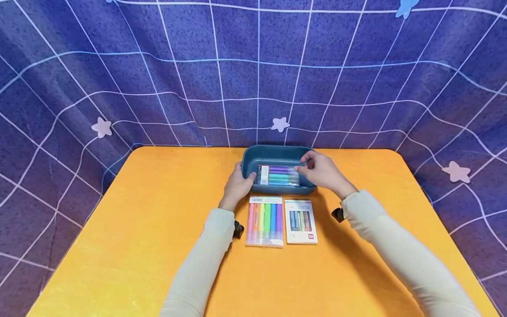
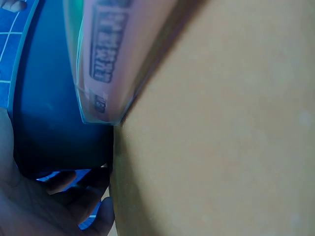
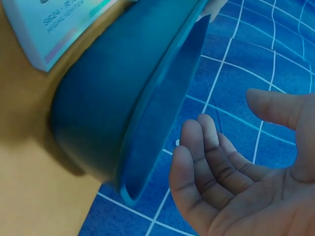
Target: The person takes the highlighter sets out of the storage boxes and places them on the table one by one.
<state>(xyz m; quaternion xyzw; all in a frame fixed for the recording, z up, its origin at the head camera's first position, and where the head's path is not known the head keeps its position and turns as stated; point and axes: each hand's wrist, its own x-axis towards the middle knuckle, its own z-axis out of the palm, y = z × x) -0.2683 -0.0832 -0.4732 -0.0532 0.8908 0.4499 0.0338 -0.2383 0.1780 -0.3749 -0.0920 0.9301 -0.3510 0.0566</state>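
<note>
A dark teal plastic basin (image 1: 277, 189) stands at the table's back edge. Inside it lies a clear pack of purple and teal pens (image 1: 279, 176) with a white label at its left end. My left hand (image 1: 236, 187) grips the basin's left end, thumb over the rim and fingers outside, as the left wrist view (image 2: 54, 206) also shows. Over the basin's right side is my right hand (image 1: 322, 171), above the rim, its fingers loosely bent. In the right wrist view, nothing lies between that hand's thumb and fingers (image 3: 197, 172).
In front of the basin lie a clear pack of rainbow-coloured highlighters (image 1: 265, 222) and, to its right, a white highlighter box (image 1: 301, 237) with a window. The yellow-orange table (image 1: 158, 229) meets a blue grid-patterned curtain (image 1: 237, 79) at the back and sides.
</note>
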